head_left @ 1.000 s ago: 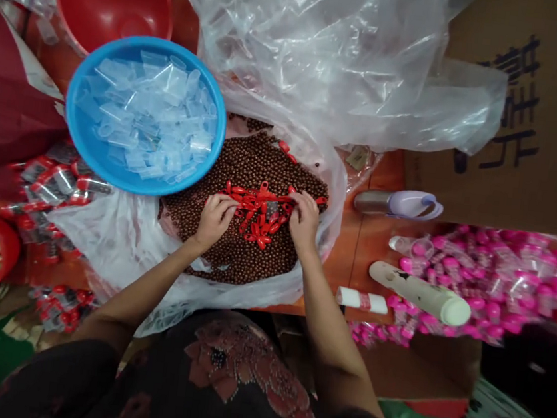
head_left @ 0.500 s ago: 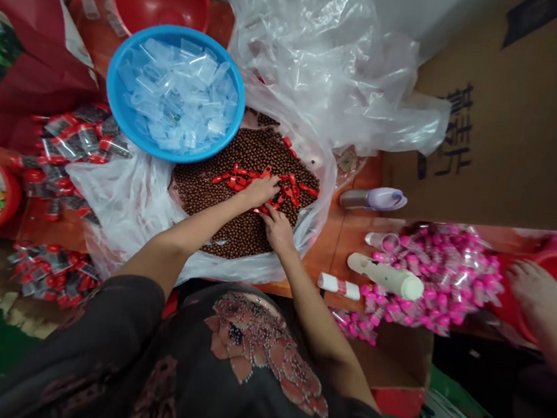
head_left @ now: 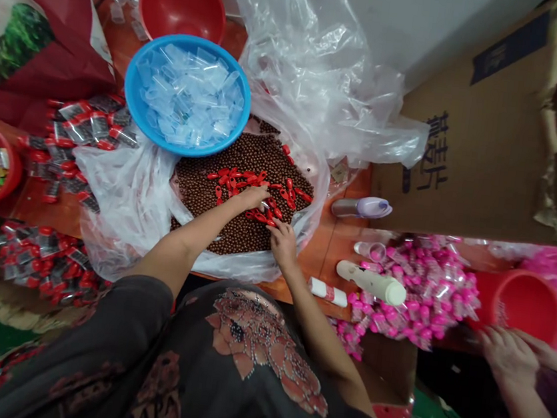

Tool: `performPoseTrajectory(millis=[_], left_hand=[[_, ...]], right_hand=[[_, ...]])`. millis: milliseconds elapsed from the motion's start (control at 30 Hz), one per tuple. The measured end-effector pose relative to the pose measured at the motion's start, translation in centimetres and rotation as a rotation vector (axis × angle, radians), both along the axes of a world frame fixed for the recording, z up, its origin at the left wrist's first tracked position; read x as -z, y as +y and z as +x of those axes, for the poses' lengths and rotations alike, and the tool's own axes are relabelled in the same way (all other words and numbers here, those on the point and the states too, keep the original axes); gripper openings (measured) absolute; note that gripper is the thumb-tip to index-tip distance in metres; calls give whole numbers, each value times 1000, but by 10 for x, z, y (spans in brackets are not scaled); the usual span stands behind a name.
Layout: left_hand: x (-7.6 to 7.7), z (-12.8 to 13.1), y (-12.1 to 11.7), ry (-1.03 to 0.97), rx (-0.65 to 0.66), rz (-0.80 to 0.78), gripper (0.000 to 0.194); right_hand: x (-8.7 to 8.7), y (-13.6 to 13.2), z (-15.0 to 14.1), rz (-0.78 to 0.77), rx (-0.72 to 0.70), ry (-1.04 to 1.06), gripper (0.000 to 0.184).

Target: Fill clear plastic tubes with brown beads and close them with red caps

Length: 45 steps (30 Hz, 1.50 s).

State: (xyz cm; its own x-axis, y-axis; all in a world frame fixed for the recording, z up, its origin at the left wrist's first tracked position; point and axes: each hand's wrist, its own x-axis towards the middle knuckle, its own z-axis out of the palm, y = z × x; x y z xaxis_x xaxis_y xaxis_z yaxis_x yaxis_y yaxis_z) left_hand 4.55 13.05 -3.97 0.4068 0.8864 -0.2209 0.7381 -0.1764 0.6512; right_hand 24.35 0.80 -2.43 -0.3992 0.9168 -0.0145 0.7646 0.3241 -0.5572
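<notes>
Small red plastic caps [head_left: 287,193] lie scattered over a bed of round brown balls [head_left: 235,234] inside a clear plastic bag [head_left: 231,267]. My left hand [head_left: 252,198] is over the caps, its fingers curled down among them. A small pale, shiny bit shows at its fingertips, too small to name. Just to the right and nearer my body, my right hand [head_left: 283,244] rests at the edge of the balls. Its fingers are stretched apart, with the tips by a red cap.
A blue basin [head_left: 131,91] of clear plastic tubes overlaps the bag's far left. Red-capped filled tubes [head_left: 74,122] are piled left. A tumbler [head_left: 359,207], a white bottle [head_left: 371,282] and pink-capped tubes [head_left: 430,287] stand right. Another person's hands [head_left: 510,356] are beside a red bucket [head_left: 529,305].
My left hand has shifted slightly left and nearer me, and the red caps lie more spread out. My right hand has drawn back a little. The other person's hand has left the red bucket's mouth.
</notes>
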Motion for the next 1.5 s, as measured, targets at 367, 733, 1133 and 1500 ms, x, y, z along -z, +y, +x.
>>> performPoseTrajectory(millis=[367, 733, 1133, 1500], left_hand=[[4, -14, -40, -527, -397, -223, 36], [-27, -48, -112, -830, -512, -555, 54], [-18, -112, -141, -191, -385, -401, 33], [-11, -55, -111, -75, -269, -515, 31]], right_hand=[[0, -16, -2, -203, 362, 333, 30], [-25, 25, -40, -98, -23, 362, 37], [-21, 1, -9, -267, 244, 364, 36], [-17, -21, 6, -361, 391, 430, 44]])
